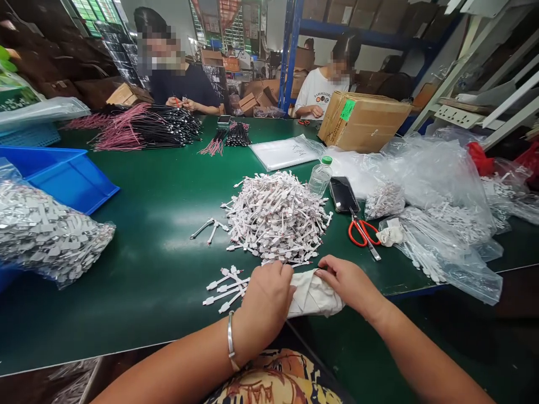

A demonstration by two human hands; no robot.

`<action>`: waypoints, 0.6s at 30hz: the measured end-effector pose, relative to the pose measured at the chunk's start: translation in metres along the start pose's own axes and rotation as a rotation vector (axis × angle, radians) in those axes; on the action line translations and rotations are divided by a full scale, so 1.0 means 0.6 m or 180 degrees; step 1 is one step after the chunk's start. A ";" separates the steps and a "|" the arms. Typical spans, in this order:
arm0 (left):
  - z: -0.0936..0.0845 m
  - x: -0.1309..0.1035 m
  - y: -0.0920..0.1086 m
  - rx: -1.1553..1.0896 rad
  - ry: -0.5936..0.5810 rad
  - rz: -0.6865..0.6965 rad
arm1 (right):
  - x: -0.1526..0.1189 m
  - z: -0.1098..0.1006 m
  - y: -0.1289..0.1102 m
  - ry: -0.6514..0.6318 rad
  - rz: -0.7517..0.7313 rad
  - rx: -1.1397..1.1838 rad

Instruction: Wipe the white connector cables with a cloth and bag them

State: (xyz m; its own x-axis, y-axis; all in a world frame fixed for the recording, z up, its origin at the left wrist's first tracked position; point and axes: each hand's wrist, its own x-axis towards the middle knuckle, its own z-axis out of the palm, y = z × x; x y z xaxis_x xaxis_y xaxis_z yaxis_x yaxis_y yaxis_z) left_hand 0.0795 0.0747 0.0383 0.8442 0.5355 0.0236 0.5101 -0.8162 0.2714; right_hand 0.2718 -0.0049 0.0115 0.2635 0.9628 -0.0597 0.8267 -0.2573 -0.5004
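Observation:
At the table's front edge lies a folded white cloth point(315, 294). My left hand point(268, 297), with a silver bangle on its wrist, is closed at the cloth's left end, its fingers curled down. My right hand point(347, 280) pinches the cloth's upper right part between thumb and fingers. Just beyond my hands rises a large pile of small white connector pieces point(278, 216). Several loose white pieces point(227, 289) lie left of my left hand, and a few more point(209, 229) sit farther back. What is under my left palm is hidden.
Red-handled scissors point(362, 233), a phone point(344, 194) and a bottle point(320, 177) stand or lie right of the pile. Plastic bags point(446, 224) cover the right side. A blue bin point(63, 171) and filled bag point(50, 230) are left. Two people sit across the green table point(168, 196), near a carton point(362, 120).

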 end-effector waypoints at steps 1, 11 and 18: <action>0.008 -0.002 0.005 0.0014 0.0108 0.0349 | 0.003 0.005 0.001 0.0107 -0.0045 -0.0048; 0.069 -0.030 -0.030 -0.0476 -0.0288 0.1461 | 0.030 -0.132 0.212 0.2013 0.1519 -0.0874; 0.015 -0.044 -0.036 -0.0727 0.0139 0.1357 | 0.047 -0.170 0.292 0.2181 0.1911 -0.0666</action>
State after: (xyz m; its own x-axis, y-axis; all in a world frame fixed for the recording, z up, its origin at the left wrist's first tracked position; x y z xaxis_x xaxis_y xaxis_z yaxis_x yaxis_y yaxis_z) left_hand 0.0478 0.0763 0.0230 0.9600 0.1763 0.2176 0.0670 -0.8990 0.4329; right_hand 0.4746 -0.0312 0.0103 0.8561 0.4224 0.2978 0.5123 -0.7696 -0.3811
